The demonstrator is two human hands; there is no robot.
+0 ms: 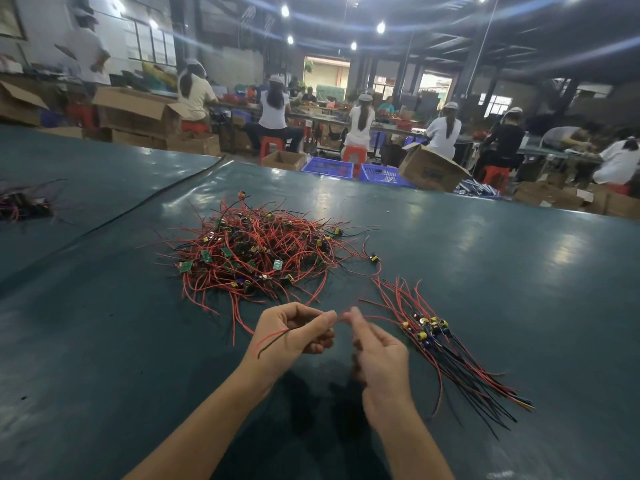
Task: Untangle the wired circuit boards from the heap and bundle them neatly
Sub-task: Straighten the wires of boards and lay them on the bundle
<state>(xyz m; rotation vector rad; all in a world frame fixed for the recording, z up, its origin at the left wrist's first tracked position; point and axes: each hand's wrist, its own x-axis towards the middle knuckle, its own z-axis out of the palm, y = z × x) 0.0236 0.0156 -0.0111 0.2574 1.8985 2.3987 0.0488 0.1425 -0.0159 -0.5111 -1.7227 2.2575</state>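
Working closest to the body, both grips are held just above the bench (104, 323). A red-and-black wire pair (273, 336) is pinched in the left grip (294, 332), loose ends trailing down-left across the wrist. The right grip (379, 355) is blurred: its fingertips meet at a red strand, but whether it is grasped cannot be told. The strand is stretched roughly left to right between the grips. A sorted bundle (446, 341) is laid just right of the right grip. The heap (256, 251) lies ahead, nearer the left grip. Dark green glossy sheeting. Beyond are blue crates (327, 167), cardboard boxes (429, 171) and seated workers (273, 116).
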